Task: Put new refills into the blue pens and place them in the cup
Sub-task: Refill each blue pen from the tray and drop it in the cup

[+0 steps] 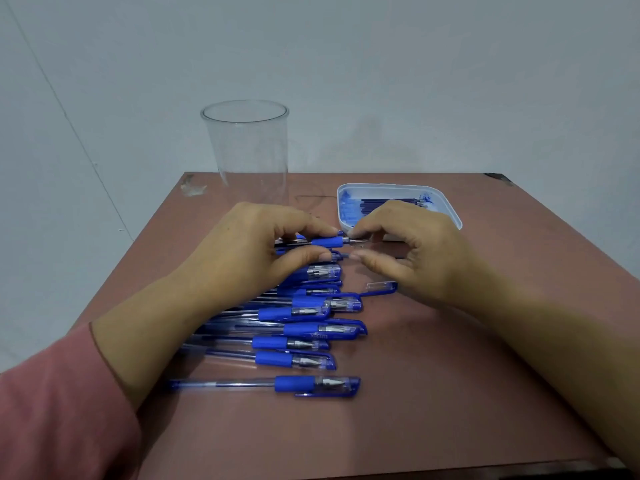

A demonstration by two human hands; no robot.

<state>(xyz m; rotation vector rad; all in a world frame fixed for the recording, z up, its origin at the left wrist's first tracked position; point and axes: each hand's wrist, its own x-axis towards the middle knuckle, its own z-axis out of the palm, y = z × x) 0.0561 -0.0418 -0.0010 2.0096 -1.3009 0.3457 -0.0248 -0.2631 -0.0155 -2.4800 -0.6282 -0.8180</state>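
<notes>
Several capped blue pens (304,330) lie in a row across the middle of the brown table (433,393). My left hand (249,244) grips one uncapped blue pen (327,241) by its blue grip, above the far end of the row. My right hand (412,244) pinches that pen's metal tip with thumb and forefinger. A loose blue cap (382,287) lies on the table under my right hand. The clear plastic cup (247,147) stands upright and empty at the table's far left. A white tray (446,211) with dark blue refills (384,202) sits at the far right.
A pale wall rises behind the table. The table's far edge runs just behind the cup and tray. A scuffed patch (194,188) marks the far left corner. Bare table surface spreads to the right of the pens and along the near edge.
</notes>
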